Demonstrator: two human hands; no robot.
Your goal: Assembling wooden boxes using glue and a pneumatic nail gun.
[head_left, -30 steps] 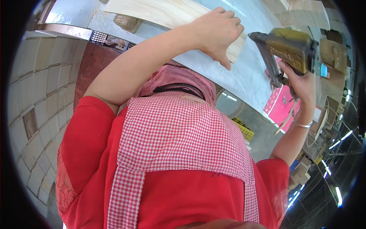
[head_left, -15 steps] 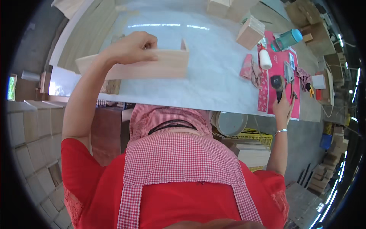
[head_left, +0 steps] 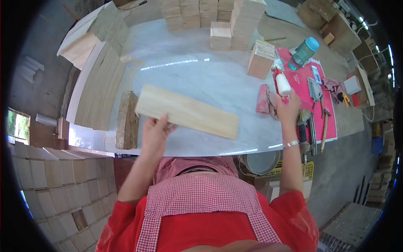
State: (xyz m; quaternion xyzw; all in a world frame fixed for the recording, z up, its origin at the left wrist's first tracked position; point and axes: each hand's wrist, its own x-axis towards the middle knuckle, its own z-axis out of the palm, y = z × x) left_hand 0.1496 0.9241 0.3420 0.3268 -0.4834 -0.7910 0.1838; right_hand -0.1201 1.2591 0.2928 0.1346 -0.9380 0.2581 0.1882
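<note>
A long pale wooden board [head_left: 189,111] slants across the worktable. My left hand [head_left: 155,132] is closed on its near edge, thumb on top, close to the left end. At the table's right side my right hand [head_left: 289,106] closes around the lower end of a white squeeze glue bottle [head_left: 283,85] with a red tip. Some of its fingers are hidden. A pink stained cloth [head_left: 263,100] lies just left of that hand. Next to the right wrist rests a dark-handled tool [head_left: 302,131], partly covered by the forearm. A rough wooden block [head_left: 127,119] sits left of the board.
Stacked boards [head_left: 98,88] stand on the left. Wooden boxes [head_left: 247,23] are piled at the back, with a single box [head_left: 260,63] nearer. A pink mat [head_left: 329,122] carries a teal bottle [head_left: 303,54], a hammer [head_left: 325,128] and other tools. More wooden pieces [head_left: 58,191] fill the lower left.
My right hand has let go of the dark-handled tool and moved to the glue bottle. My left hand has shifted its grip to the board's near edge, and the board has turned. The view has shifted.
</note>
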